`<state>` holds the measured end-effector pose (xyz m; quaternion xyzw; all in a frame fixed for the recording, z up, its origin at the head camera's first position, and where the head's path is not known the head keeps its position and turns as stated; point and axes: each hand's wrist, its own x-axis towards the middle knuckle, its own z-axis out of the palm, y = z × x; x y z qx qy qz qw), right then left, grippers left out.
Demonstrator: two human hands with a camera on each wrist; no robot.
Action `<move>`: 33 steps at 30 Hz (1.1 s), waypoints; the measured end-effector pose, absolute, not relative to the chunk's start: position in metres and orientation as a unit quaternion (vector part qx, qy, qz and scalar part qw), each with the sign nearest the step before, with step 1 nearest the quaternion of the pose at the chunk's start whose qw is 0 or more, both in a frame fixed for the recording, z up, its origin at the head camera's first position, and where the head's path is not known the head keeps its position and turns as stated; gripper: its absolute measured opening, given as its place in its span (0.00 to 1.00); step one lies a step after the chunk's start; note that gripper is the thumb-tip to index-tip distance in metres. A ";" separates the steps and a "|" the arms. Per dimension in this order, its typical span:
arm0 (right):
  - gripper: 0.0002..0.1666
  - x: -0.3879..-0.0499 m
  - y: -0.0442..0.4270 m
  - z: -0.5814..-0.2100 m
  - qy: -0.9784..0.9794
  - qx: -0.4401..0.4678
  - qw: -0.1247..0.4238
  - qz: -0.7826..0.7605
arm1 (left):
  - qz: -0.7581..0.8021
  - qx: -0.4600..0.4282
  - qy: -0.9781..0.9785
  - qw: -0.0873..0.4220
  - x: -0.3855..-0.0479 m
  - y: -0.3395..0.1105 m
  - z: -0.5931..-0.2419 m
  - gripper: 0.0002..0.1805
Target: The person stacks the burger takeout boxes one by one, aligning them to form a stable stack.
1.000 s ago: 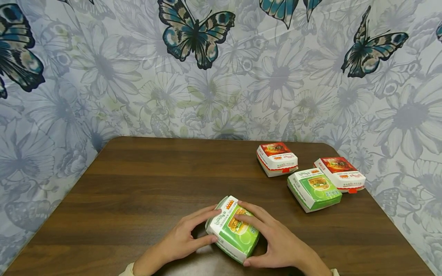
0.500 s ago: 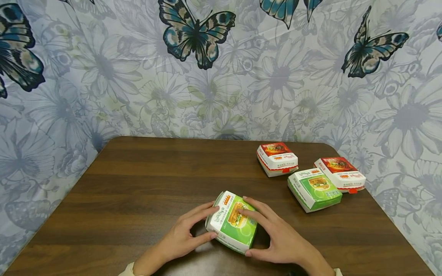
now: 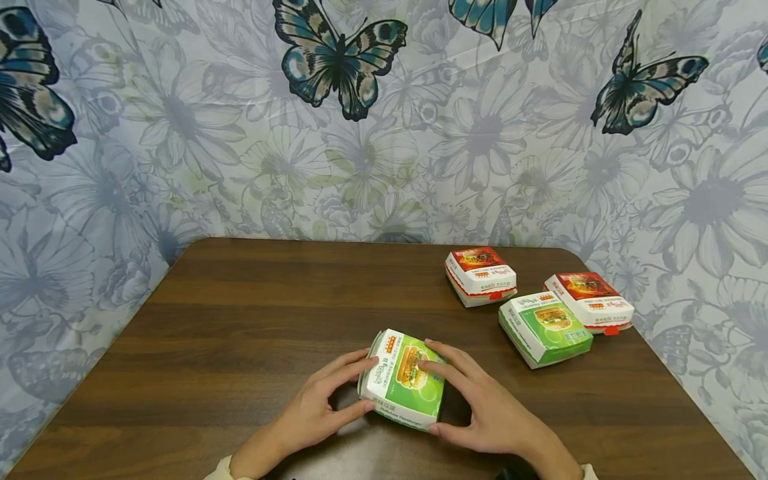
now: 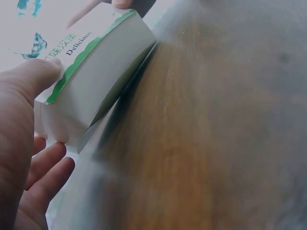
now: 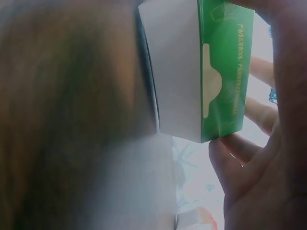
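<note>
A green-and-white burger box [image 3: 403, 380] with a burger picture on its lid sits on the dark wooden table before me. At its left end, my left hand [image 3: 318, 407] grips it, thumb at the near corner and fingers at the far side. Across from that, my right hand [image 3: 489, 407] holds the right end, its thumb on the near corner and fingertips over the far edge. In the left wrist view, the left thumb [image 4: 45, 72] lies against the lid's lettered edge. The right wrist view shows the box's green end [image 5: 228, 72] with a white slotted tab.
Toward the right rear of the table [image 3: 270, 300] stand more closed burger boxes: a red-and-white one [image 3: 481, 277], another red-and-white one [image 3: 591, 301], and a green one [image 3: 546, 328] against the latter. A floral butterfly-print cloth [image 3: 360, 167] hangs behind.
The held burger box has turned counterclockwise, its near right corner swinging away from me. My right thumb has moved slightly farther away with it. The other boxes stay put.
</note>
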<state>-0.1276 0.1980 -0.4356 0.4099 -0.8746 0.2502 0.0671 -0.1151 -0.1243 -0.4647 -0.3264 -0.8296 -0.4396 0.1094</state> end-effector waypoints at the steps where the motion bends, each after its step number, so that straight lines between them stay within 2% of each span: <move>1: 0.47 -0.128 0.198 -0.436 -0.875 0.410 0.067 0.250 | -0.442 -0.326 -0.829 0.109 -0.115 -0.124 -0.465 0.33; 18: 0.45 -0.130 0.201 -0.435 -0.875 0.409 0.050 0.256 | -0.449 -0.339 -0.819 0.110 -0.119 -0.125 -0.464 0.37; 33: 0.45 -0.130 0.202 -0.435 -0.871 0.405 0.015 0.276 | -0.451 -0.326 -0.827 0.076 -0.116 -0.125 -0.467 0.41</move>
